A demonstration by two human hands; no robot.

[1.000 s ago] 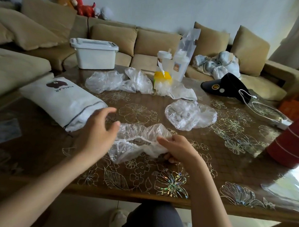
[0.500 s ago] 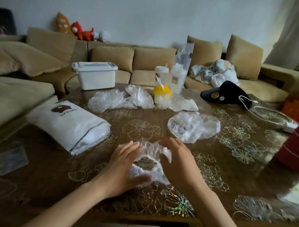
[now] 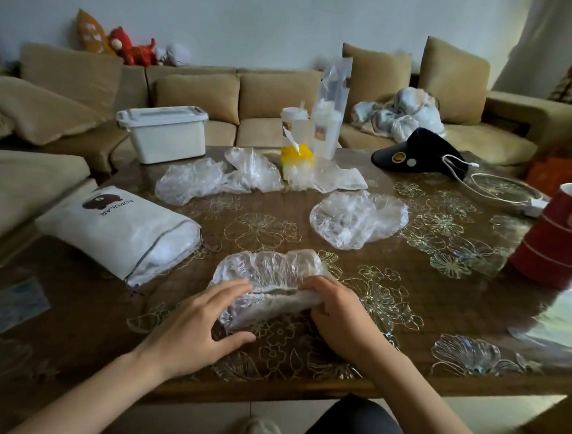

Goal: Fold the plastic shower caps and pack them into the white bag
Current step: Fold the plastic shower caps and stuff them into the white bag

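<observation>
On table (image 3: pixel 422 288), between our hands, clear shower cap (image 3: pixel 271 268) lies half-folded. Our left hand (image 3: pixel 201 324) grips its left end, right hand (image 3: pixel 338 312) pinches folded rim. We judge it featherlight, limp, slippery, springing open if released; we'd hold elastic hem. Near, leftward, lies white bag (image 3: pixel 120 229).

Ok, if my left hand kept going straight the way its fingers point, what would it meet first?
The shower cap being folded: your left hand holds its left end. Past it, probably the loose cap further back, though depth is unclear.
</observation>
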